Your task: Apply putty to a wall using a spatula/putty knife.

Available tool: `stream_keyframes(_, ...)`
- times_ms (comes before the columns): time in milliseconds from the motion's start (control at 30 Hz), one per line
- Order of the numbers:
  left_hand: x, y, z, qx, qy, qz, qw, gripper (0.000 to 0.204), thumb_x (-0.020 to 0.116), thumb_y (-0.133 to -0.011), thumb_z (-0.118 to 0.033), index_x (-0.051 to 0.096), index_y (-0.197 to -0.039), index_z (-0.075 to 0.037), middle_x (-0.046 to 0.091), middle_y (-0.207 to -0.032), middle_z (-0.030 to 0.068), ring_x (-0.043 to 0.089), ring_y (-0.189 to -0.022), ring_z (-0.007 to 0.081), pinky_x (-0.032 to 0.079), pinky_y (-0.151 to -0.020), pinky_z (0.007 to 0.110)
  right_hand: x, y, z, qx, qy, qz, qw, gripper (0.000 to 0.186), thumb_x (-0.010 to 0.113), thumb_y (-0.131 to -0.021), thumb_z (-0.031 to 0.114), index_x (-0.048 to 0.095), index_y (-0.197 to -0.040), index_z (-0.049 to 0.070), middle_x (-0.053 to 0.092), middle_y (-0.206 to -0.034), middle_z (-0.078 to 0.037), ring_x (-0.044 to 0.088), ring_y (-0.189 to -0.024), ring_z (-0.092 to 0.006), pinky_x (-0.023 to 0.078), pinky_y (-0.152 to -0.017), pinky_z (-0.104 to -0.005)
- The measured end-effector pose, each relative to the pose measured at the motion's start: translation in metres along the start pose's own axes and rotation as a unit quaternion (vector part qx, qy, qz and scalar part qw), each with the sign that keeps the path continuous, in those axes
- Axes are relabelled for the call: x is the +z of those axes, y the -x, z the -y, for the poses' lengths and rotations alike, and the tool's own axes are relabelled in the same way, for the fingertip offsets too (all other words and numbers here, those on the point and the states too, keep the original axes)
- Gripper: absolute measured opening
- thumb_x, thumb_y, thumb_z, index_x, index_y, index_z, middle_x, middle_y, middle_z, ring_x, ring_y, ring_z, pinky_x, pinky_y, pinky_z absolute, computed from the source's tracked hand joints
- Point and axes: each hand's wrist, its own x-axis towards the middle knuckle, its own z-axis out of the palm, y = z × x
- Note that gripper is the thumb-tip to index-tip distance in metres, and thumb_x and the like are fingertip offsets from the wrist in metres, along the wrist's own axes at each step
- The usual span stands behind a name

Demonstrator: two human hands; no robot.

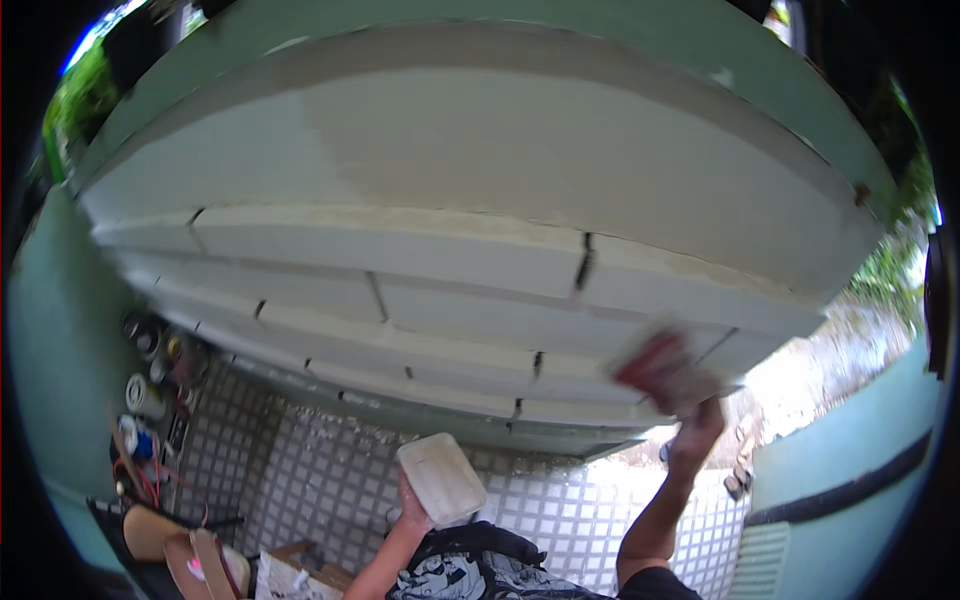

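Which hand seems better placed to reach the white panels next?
Probably the right hand: it holds a blurred red object raised before the white panels; the left hand, lower, holds a container.

The checked floor is strewn — in patches — with pale flecks.

PLACE: home porch or patio, seemingly mid-repair | I SEE: pale-green walls, checked tile floor, white crumbs scattered, cans along left side | OPEN SIDE: daylight, greenery, footwear | REPAIR SIGN: white slabs, dark gaps between
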Motion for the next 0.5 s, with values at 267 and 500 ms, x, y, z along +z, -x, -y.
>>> stream_keyframes(267,0.014,0.006,-0.017,-0.060,0.077,0.082,0.992,0.084,0.043,-0.082,-0.073,0.038,-0.141,-0.013,0.050,-0.135,0.0137,0.053,-0.118,0.0339,0.044,-0.099,0.050,0.115,0.089,0.028,-0.064,0.041,0.364,0.928,0.031,0.075,-0.060,0.000,0.074,-0.087,0.015,0.055,-0.103,-0.010,0.052,-0.106,-0.0295,0.048,-0.082,-0.0393)
stream_keyframes(500,0.004,0.020,-0.055,-0.046,0.055,0.104,0.992,0.090,0.041,-0.081,-0.075,0.032,-0.145,-0.012,0.045,-0.139,0.0163,0.051,-0.120,0.0370,0.042,-0.102,0.052,0.152,0.135,0.043,-0.107,-0.024,0.433,0.895,0.033,0.075,-0.069,-0.001,0.072,-0.096,0.017,0.059,-0.101,-0.010,0.062,-0.087,-0.0306,0.053,-0.071,-0.0364)
